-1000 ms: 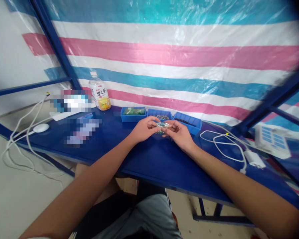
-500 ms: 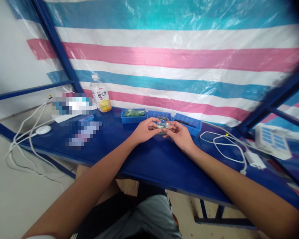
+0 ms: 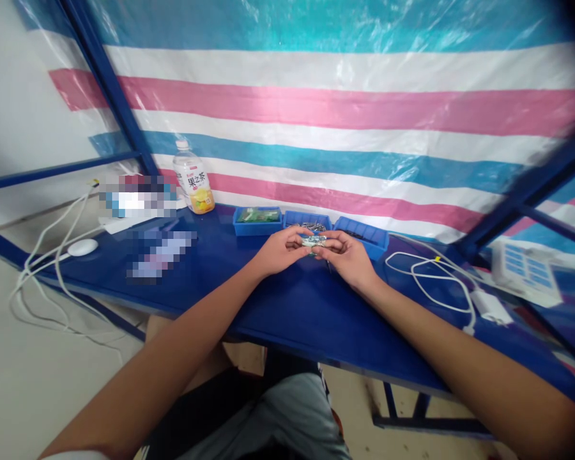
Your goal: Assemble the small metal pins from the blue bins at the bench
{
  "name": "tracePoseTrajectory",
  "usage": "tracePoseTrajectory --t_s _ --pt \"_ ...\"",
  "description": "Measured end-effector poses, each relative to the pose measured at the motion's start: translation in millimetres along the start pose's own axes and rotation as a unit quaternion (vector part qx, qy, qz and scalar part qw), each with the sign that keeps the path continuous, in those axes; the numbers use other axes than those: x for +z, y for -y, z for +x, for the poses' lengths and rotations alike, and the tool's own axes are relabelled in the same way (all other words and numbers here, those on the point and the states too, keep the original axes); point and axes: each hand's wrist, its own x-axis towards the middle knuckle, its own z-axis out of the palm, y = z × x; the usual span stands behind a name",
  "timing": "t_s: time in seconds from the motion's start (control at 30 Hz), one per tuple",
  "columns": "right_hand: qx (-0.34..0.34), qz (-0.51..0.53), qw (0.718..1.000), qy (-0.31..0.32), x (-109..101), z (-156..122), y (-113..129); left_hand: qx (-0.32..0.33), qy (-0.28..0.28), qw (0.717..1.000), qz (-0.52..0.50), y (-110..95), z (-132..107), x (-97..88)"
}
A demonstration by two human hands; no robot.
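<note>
Silvery piece (image 3: 315, 241) between hands (image 3: 278, 251) (two)

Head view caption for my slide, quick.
Left hand and right hand hold a shiny piece before three blue bins.

At mid-frame, the left hand (image 3: 278, 250) and right hand (image 3: 351, 257) hide much of a shiny part (image 3: 314, 241), too small to identify, and the middle bin's (image 3: 297, 216) front. Pixelation masks two patches at left. The sheet (image 3: 316, 108) runs off the top; the bottom edge crops the left arm (image 3: 163, 345).
</note>
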Motion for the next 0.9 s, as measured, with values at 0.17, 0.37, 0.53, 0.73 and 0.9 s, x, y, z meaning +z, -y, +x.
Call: tracePoseTrajectory --t_s 0.17,0.37,0.53,0.73,0.9 --pt "-0.028 -0.003 1.000 -0.004 1 0 -2 -0.017 -0.025 0.999 -0.023 -2 1 -2.6" --pt "-0.016 -0.007 1.000 -0.012 2 1 2 -0.041 -0.032 0.998 -0.032 -7 1 -1.8" --pt "-0.033 -0.027 0.999 -0.014 1 1 3 -0.063 -0.038 0.994 -0.075 -9 2 -0.2" --pt "-0.038 -0.023 0.999 -0.011 2 -1 3 -0.071 -0.047 0.994 -0.064 -12 1 -1.3" --pt "-0.039 -0.010 0.999 -0.013 4 -2 6 -0.082 -0.036 0.990 -0.106 -11 0 -0.8"
